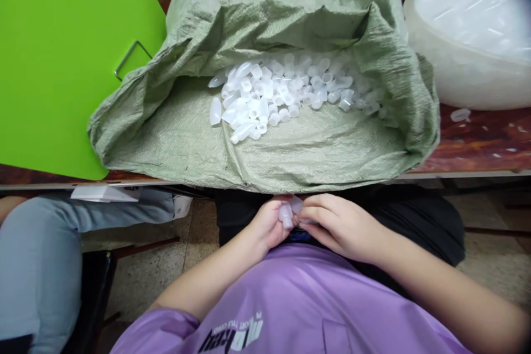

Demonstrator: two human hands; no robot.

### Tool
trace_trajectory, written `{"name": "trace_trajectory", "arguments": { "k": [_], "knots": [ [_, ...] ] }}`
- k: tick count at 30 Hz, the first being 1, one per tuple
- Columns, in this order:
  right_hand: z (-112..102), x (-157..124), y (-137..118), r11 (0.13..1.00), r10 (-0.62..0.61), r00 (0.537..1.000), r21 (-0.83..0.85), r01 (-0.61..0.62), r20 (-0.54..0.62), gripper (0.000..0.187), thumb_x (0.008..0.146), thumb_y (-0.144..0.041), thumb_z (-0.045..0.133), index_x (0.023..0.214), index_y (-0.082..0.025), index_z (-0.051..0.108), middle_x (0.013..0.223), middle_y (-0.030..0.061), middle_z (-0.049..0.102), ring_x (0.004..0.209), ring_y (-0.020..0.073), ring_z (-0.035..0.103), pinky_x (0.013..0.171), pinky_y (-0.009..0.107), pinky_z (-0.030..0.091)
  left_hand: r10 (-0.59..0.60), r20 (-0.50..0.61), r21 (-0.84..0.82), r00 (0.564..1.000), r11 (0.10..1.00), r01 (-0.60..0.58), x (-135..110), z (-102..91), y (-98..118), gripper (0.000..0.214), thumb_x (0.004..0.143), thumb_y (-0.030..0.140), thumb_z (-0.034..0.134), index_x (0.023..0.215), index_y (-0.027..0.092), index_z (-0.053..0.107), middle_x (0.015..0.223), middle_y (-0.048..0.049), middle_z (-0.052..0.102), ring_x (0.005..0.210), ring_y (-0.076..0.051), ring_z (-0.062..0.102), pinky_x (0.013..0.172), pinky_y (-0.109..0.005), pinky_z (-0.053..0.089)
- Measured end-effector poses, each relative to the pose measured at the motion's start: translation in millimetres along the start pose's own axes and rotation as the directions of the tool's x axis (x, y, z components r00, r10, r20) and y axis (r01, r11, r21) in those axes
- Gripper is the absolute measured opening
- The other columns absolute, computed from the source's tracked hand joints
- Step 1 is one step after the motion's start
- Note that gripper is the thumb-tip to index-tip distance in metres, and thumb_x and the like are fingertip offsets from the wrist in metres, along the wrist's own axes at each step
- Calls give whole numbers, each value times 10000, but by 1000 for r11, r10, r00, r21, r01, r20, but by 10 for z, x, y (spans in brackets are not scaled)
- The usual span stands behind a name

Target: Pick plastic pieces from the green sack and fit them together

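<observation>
My left hand (269,224) and my right hand (338,224) meet close to my body, just below the table edge, over my purple shirt. Both are closed around small translucent white plastic caps (289,211) pinched between the fingertips. On the table in front lies an open green woven sack (174,133). A pile of several more white plastic caps (286,91) rests inside its mouth, a short reach beyond my hands.
A bright green board (53,55) with a metal handle (131,55) covers the table's left. A big white plastic bag (473,33) of translucent pieces stands at the right, one loose cap (460,115) beside it. Another person's leg in grey trousers (45,243) is at the left.
</observation>
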State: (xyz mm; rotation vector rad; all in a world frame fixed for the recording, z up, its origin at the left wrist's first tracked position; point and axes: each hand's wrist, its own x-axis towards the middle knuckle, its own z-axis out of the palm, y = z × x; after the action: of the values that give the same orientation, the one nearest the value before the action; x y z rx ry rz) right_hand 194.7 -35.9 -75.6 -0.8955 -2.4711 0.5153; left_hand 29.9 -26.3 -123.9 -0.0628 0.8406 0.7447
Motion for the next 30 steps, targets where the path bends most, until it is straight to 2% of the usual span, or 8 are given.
{"name": "trace_trajectory", "arguments": {
  "k": [5, 10, 14, 18, 21, 25, 28, 30],
  "knots": [
    [306, -262, 121, 998, 53, 991, -16, -55, -127, 234, 862, -210, 519, 1088, -180, 570, 971, 80, 667, 881, 173, 609, 768, 324, 506, -83, -25, 13, 996, 996, 83, 4, 27, -6, 194, 751, 99, 422, 686, 56, 599, 609, -104, 633, 523, -150, 596, 495, -234, 479],
    [323, -408, 215, 995, 25, 991, 97, -12, -134, 257, 858, -156, 519, 1104, -207, 570, 1070, 67, 669, 958, 150, 613, 822, 296, 504, -167, -122, 64, 978, 982, 175, 8, -3, 1, 133, 746, 89, 458, 708, 73, 584, 574, -79, 625, 514, -147, 607, 496, -224, 499],
    [351, -545, 270, 999, -25, 994, -31, 22, -109, 294, 878, -151, 470, 1143, -225, 576, 1154, 77, 636, 1000, 178, 610, 818, 319, 515, -220, -130, 142, 967, 961, 238, 14, -24, -1, 143, 763, 112, 466, 769, 55, 597, 615, -96, 644, 552, -157, 633, 534, -229, 511],
    [418, -647, 277, 992, 10, 1000, -123, -7, 21, 302, 891, -224, 458, 1163, -249, 586, 1141, 57, 643, 1015, 188, 614, 803, 291, 536, -114, -165, 319, 980, 934, 162, 18, -47, -7, 165, 787, 135, 449, 804, 76, 603, 556, -77, 627, 434, -145, 580, 431, -219, 440],
    [439, -663, 264, 982, -82, 996, -174, 77, -20, 279, 879, -190, 473, 1116, -237, 614, 1088, 51, 667, 1012, 184, 618, 825, 276, 531, -21, -171, 394, 985, 915, 88, 6, -43, -11, 129, 777, 131, 494, 801, 87, 614, 481, -29, 577, 369, -101, 496, 377, -188, 354],
    [416, -663, 290, 962, -201, 977, -201, 184, -69, 302, 874, -122, 456, 1116, -224, 606, 1078, 54, 672, 1025, 176, 611, 843, 282, 523, 59, -184, 458, 981, 888, 33, -17, -13, -10, 91, 748, 111, 548, 803, 91, 618, 486, -19, 576, 390, -90, 484, 388, -187, 362],
    [439, -663, 325, 991, -92, 994, -106, 86, -51, 303, 885, -171, 454, 1144, -247, 591, 1106, 53, 658, 1005, 167, 619, 820, 279, 532, 90, -184, 465, 979, 885, 6, -20, -2, 1, 94, 750, 91, 535, 794, 87, 617, 480, -20, 575, 404, -97, 507, 414, -196, 413],
    [488, -640, 325, 999, 30, 995, -29, -33, -97, 280, 884, -219, 469, 1130, -240, 600, 1060, 66, 667, 940, 162, 639, 777, 270, 544, 69, -207, 433, 976, 901, 28, -15, -5, 14, 100, 764, 94, 524, 787, 78, 620, 468, -21, 568, 404, -98, 515, 428, -201, 440]
  ]
}}
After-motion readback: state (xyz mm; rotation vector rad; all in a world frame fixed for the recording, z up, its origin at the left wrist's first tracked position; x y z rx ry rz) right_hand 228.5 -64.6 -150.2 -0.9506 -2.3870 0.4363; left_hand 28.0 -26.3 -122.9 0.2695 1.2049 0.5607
